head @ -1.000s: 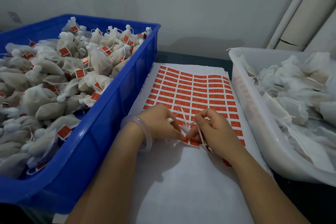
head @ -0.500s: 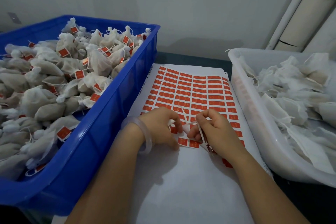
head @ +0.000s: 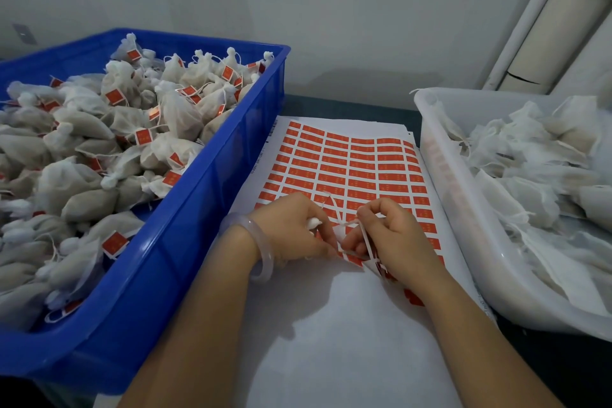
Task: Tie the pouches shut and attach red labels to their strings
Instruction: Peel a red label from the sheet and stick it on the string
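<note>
Two bins: blue crate (head: 185,258) w/ labelled pouches (head: 82,182), white tub (head: 463,209) w/ untied pouches (head: 530,175). L grip (head: 291,228) curled round pouch (head: 313,222); R grip (head: 397,238) pinches string (head: 367,242).

Blue crate (head: 212,209), red labels in a grid (head: 351,169), white pouches (head: 82,175)

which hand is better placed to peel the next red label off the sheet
Right, probably. The right hand pinches the string over the nearest row of the label sheet; the left hand is curled round the pouch.
</note>
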`<move>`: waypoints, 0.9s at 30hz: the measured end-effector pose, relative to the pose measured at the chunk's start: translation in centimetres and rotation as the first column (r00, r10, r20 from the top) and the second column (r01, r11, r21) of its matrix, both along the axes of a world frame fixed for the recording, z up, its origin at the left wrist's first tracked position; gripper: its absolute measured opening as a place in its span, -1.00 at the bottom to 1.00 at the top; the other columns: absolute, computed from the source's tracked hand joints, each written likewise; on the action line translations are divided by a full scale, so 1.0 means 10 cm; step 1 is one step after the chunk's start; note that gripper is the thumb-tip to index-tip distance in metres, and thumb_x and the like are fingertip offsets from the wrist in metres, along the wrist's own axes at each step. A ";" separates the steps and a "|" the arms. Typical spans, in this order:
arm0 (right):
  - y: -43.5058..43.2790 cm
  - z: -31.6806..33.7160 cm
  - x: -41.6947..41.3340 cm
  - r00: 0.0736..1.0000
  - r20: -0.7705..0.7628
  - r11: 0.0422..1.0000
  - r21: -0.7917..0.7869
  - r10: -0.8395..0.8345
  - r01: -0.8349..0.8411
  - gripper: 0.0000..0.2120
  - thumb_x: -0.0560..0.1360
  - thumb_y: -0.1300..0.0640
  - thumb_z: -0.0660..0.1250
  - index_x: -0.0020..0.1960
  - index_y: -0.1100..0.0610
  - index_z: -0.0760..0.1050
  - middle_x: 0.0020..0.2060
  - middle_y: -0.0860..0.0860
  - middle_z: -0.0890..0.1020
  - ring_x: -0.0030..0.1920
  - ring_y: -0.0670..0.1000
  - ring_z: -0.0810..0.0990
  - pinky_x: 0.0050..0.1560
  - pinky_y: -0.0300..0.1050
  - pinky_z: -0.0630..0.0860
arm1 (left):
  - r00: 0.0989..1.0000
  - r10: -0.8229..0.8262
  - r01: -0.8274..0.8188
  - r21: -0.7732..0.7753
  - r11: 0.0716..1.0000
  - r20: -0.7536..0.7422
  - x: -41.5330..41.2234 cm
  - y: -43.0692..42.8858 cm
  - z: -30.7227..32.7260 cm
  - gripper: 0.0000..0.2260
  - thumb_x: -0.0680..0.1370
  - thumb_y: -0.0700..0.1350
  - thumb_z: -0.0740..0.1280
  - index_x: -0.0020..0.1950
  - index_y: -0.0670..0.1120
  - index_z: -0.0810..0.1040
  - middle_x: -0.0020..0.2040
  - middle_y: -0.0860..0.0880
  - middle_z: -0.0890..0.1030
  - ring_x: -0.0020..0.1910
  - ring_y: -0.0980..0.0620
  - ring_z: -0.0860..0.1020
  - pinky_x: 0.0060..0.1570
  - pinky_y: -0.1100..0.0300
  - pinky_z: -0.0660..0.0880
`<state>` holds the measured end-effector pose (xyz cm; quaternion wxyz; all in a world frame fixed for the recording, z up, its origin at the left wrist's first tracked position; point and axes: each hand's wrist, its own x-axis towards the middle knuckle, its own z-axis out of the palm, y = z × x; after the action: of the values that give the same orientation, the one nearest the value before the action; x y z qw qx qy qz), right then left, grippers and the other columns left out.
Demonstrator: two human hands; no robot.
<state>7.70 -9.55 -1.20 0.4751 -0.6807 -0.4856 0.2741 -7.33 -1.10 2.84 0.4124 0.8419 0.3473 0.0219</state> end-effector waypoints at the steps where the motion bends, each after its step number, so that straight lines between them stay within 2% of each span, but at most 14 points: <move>1: 0.00 0.00 0.00 1.000 -0.009 1.000 0.001 0.001 -0.001 -0.87 0.60 0.03 0.13 -0.09 -0.03 0.40 -0.39 -0.18 0.64 -0.37 -0.15 0.63 -0.37 -0.41 0.50 | 1.000 -0.012 0.012 -0.014 1.000 -0.005 -0.01 0.00 0.01 -0.95 0.47 -0.06 0.41 -0.12 0.10 0.59 -0.20 0.26 0.51 -0.19 0.10 0.51 -0.39 0.45 0.41; 5: -0.01 0.02 -0.02 1.000 -0.008 1.000 -0.007 0.008 -0.008 -0.87 0.60 0.02 0.13 -0.09 -0.03 0.39 -0.40 -0.20 0.64 -0.37 -0.16 0.63 -0.38 -0.41 0.48 | 1.000 -0.011 0.012 -0.105 0.994 0.013 -0.04 -0.03 0.07 -0.89 0.44 -0.09 0.45 -0.26 0.10 0.62 -0.22 0.13 0.60 -0.17 0.01 0.58 -0.34 0.33 0.54; 8: -0.03 0.05 -0.03 0.999 -0.022 0.999 -0.004 0.034 -0.034 -0.90 0.57 0.02 0.20 -0.10 -0.01 0.44 -0.38 -0.20 0.64 -0.34 -0.16 0.64 -0.36 -0.39 0.49 | 0.986 -0.017 0.055 -0.227 0.972 0.166 -0.11 -0.02 0.20 -0.84 0.42 -0.15 0.46 -0.32 0.07 0.64 -0.35 0.07 0.60 -0.33 0.05 0.55 -0.35 0.25 0.53; 10: -0.04 0.08 -0.03 0.997 -0.034 0.998 0.008 0.066 -0.065 -0.92 0.54 0.05 0.27 -0.13 -0.01 0.47 -0.36 -0.21 0.62 -0.33 -0.17 0.62 -0.36 -0.40 0.47 | 0.921 -0.008 0.134 -0.297 0.945 0.390 -0.16 -0.01 0.27 -0.83 0.42 -0.19 0.44 -0.33 0.04 0.64 -0.39 0.05 0.57 -0.40 0.10 0.53 -0.39 0.27 0.50; 12: -0.06 0.09 -0.04 0.994 -0.018 0.994 -0.001 0.111 -0.111 -0.91 0.54 0.03 0.26 -0.13 -0.02 0.49 -0.34 -0.26 0.62 -0.30 -0.21 0.61 -0.34 -0.42 0.46 | 0.803 0.092 0.157 -0.357 0.921 0.589 -0.18 -0.01 0.30 -0.85 0.38 -0.21 0.38 -0.35 0.01 0.63 -0.43 0.04 0.55 -0.45 0.12 0.51 -0.41 0.27 0.48; 14: -0.08 0.10 -0.07 0.986 0.007 0.985 -0.042 0.168 -0.167 -0.83 0.50 -0.09 0.21 -0.14 -0.05 0.51 -0.27 -0.31 0.62 -0.19 -0.26 0.60 -0.23 -0.40 0.47 | 0.711 0.212 0.122 -0.414 0.902 0.671 -0.18 0.01 0.29 -0.86 0.37 -0.20 0.40 -0.37 0.00 0.62 -0.46 0.01 0.51 -0.49 0.10 0.45 -0.42 0.27 0.47; 16: -0.10 0.09 -0.10 0.972 0.046 0.970 -0.083 0.232 -0.228 -0.72 0.41 -0.22 0.15 -0.14 -0.08 0.54 -0.19 -0.33 0.62 -0.11 -0.28 0.58 -0.09 -0.37 0.45 | 0.677 0.294 0.043 -0.435 0.899 0.675 -0.16 0.01 0.27 -0.85 0.38 -0.18 0.44 -0.39 0.00 0.61 -0.48 0.01 0.49 -0.50 0.11 0.43 -0.45 0.28 0.46; 18: -0.11 0.08 -0.12 0.958 0.075 0.957 -0.109 0.277 -0.268 -0.71 0.39 -0.24 0.14 -0.16 -0.13 0.55 -0.15 -0.36 0.61 -0.08 -0.28 0.57 -0.04 -0.33 0.45 | 0.684 0.360 -0.067 -0.436 0.897 0.635 -0.13 0.01 0.26 -0.80 0.42 -0.21 0.39 -0.39 0.00 0.62 -0.47 0.00 0.51 -0.48 0.10 0.44 -0.43 0.28 0.46; 20: -0.11 0.07 -0.13 0.956 0.090 0.956 -0.115 0.281 -0.270 -0.80 0.49 -0.14 0.18 -0.16 -0.14 0.55 -0.17 -0.36 0.61 -0.10 -0.27 0.58 -0.02 -0.30 0.47 | 0.702 0.432 -0.177 -0.450 0.875 0.565 -0.09 0.02 0.25 -0.76 0.47 -0.22 0.38 -0.39 0.00 0.63 -0.41 -0.05 0.56 -0.39 0.04 0.50 -0.37 0.25 0.50; 22: -0.10 0.07 -0.13 0.970 0.099 0.974 -0.057 0.223 -0.218 -0.88 0.54 0.00 0.23 -0.14 -0.13 0.52 -0.22 -0.33 0.62 -0.11 -0.27 0.59 -0.06 -0.33 0.49 | 0.721 0.490 -0.230 -0.498 0.836 0.490 -0.04 0.03 0.23 -0.82 0.47 -0.20 0.40 -0.33 -0.01 0.63 -0.28 -0.08 0.64 -0.26 -0.01 0.61 -0.26 0.19 0.56; 24: -0.10 0.08 -0.11 0.989 0.035 0.988 0.055 0.142 -0.144 -0.92 0.53 0.08 0.28 -0.09 -0.10 0.50 -0.23 -0.27 0.64 -0.13 -0.23 0.62 -0.17 -0.37 0.53 | 0.752 0.498 -0.238 -0.527 0.816 0.432 -0.01 0.04 0.23 -0.89 0.47 -0.20 0.40 -0.26 -0.06 0.62 -0.21 -0.05 0.68 -0.17 -0.03 0.66 -0.21 0.16 0.61; 26: -0.11 0.13 -0.08 0.989 -0.082 0.983 0.150 0.119 -0.106 -0.94 0.54 0.08 0.26 -0.04 -0.03 0.51 -0.27 -0.16 0.65 -0.22 -0.15 0.63 -0.25 -0.38 0.51 | 0.789 0.469 -0.237 -0.508 0.828 0.397 0.01 0.03 0.22 -0.90 0.47 -0.21 0.39 -0.24 -0.07 0.61 -0.25 -0.01 0.68 -0.23 0.00 0.67 -0.29 0.19 0.61; 27: -0.12 0.16 -0.07 0.981 -0.152 0.979 0.183 0.123 -0.095 -0.89 0.54 0.02 0.24 -0.02 0.01 0.52 -0.30 -0.09 0.65 -0.28 -0.11 0.61 -0.27 -0.36 0.51 | 0.803 0.455 -0.234 -0.498 0.835 0.385 0.01 0.02 0.23 -0.90 0.47 -0.21 0.39 -0.24 -0.08 0.61 -0.30 0.01 0.67 -0.28 0.04 0.67 -0.36 0.23 0.59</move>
<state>7.01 -10.79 0.37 0.5552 -0.5840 -0.5042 0.3105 -7.24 -0.86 5.14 0.6485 0.6177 0.3784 0.2339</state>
